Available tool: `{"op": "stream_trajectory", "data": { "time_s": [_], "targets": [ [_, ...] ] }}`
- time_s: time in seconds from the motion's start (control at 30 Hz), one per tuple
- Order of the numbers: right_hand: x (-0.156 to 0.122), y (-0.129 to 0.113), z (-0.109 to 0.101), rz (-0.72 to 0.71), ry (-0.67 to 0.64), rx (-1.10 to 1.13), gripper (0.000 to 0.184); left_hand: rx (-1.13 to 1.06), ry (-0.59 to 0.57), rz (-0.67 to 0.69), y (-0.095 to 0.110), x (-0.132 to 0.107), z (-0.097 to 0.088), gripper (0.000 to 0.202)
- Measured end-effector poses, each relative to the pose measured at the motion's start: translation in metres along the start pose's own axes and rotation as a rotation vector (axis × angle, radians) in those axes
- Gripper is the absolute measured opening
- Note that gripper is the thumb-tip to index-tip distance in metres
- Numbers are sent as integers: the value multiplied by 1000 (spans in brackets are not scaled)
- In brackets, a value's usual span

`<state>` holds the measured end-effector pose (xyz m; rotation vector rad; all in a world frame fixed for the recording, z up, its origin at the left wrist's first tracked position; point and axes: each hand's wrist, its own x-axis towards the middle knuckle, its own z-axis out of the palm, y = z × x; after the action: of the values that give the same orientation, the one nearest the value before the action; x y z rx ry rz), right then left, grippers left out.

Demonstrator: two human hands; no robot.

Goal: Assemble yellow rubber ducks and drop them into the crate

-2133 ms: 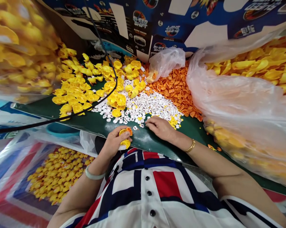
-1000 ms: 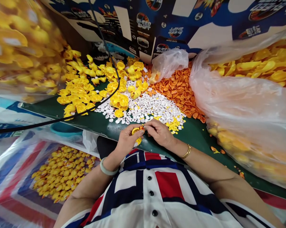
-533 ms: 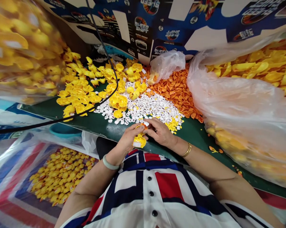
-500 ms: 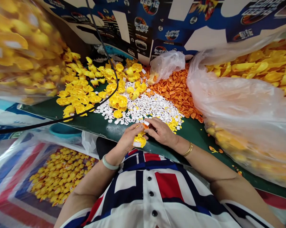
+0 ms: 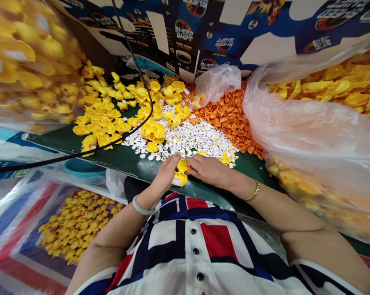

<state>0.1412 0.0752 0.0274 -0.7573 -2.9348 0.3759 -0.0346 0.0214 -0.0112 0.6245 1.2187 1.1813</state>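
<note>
Printed cardboard carton (image 5: 185, 37), blue and black, walls off the back of the bench. Clear plastic bag (image 5: 314, 139) full of yellow duck parts slumps against it on the right, second bag (image 5: 28, 78) on the left, apparently keeping stock close on both sides. More ducks (image 5: 77, 227) lie lower left, below bench level, seemingly kept apart from the loose parts. Green work surface (image 5: 135, 168) carries heaps sorted by kind, all within arm's reach: yellow duck halves (image 5: 101, 125), orange bills (image 5: 224, 119), white eye pieces (image 5: 188, 139). Black cable (image 5: 80, 155) crosses the bench's near left side. Yellow duck piece (image 5: 181, 174) sits just below the white heap, between left hand (image 5: 165, 176) and right hand (image 5: 209, 170). Left fingers (image 5: 172, 162) pressed together, upright beside it; right fingers (image 5: 197, 163) together, lying flat, tips at it. No clear pinch; can't tell if it's gripped.
</note>
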Motion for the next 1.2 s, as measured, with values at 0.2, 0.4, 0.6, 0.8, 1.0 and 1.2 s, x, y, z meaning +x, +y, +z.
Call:
{"op": "stream_trajectory", "data": {
  "time_s": [0.2,0.4,0.6,0.8,1.0,1.2],
  "targets": [
    [-4,5,11,18,79,54,41,-175,-81,-105,6,-15,2,53],
    [-6,1,28,-48,159,117,45,-196,-61,-115,4,-29,-1,53],
    [-16,-13,37,-131,145,122,52,-111,-226,-213,0,-34,-14,44],
    [-29,-19,39,-47,141,341,46,-146,-298,-264,3,-53,-32,62],
    [0,8,36,149,160,221,22,-310,-93,-45,18,-32,-43,61],
    [28,3,33,143,-5,-55,24,-341,-54,-7,22,-10,-27,51]
  ]
}}
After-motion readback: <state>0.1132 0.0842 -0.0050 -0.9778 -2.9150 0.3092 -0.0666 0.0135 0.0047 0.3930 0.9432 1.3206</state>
